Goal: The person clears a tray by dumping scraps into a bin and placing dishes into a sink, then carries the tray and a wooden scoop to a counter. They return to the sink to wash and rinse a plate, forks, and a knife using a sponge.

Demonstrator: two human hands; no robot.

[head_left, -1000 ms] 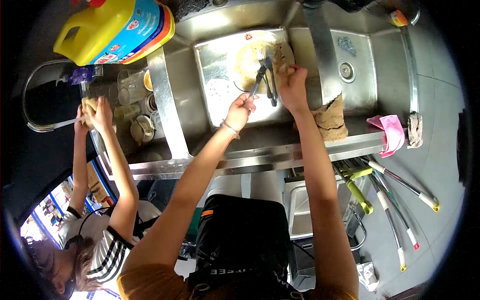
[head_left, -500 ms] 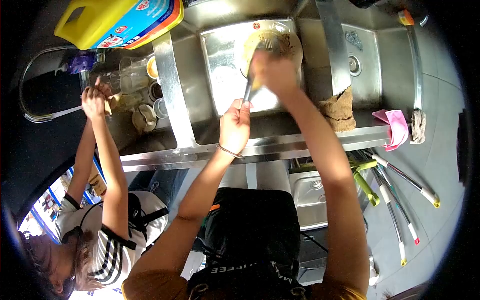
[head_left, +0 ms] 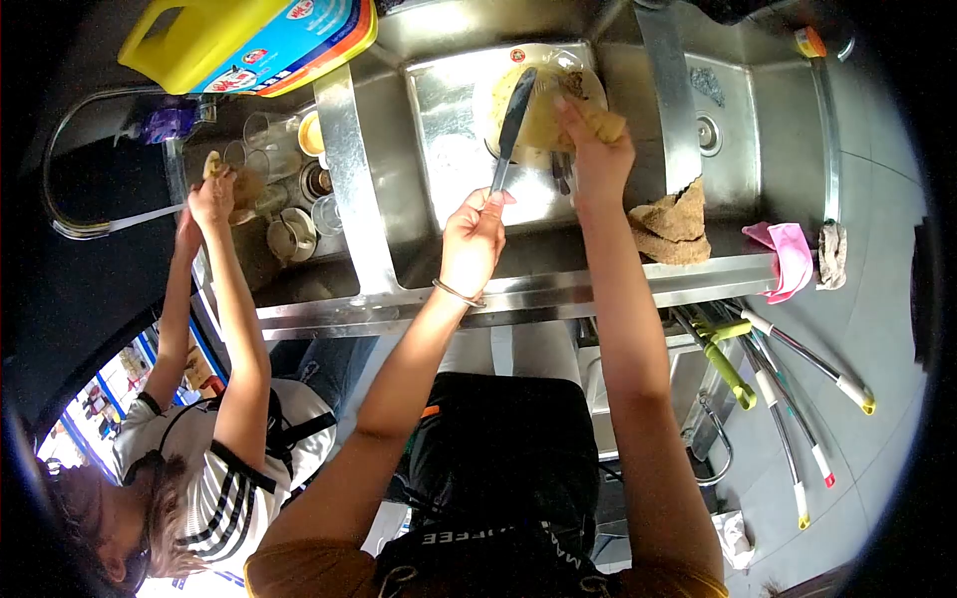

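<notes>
My left hand (head_left: 475,237) is closed around the handle of a table knife (head_left: 514,118). The blade points up and away from me, over a white plate (head_left: 551,62) with yellowish and brown residue. In my right hand (head_left: 604,164) is a yellow sponge (head_left: 608,125), gripped beside the blade at the plate's right side. Below the plate, close to my right fingers, shows the dark end of a piece of cutlery (head_left: 561,177). The plate lies in the middle basin (head_left: 439,130) of a steel sink.
At left, a co-worker's hands (head_left: 211,199) work over a basin with glasses (head_left: 271,164) and cups (head_left: 292,235). A yellow jug (head_left: 249,45) stands behind. A brown cloth (head_left: 673,224) hangs over the right divider, a pink cloth (head_left: 783,254) on the front edge. Mop handles (head_left: 788,439) lean at right.
My right hand has drawn back from the knife toward the right, uncovering the blade. My left hand stays nearly in place. The co-worker's hands have shifted slightly.
</notes>
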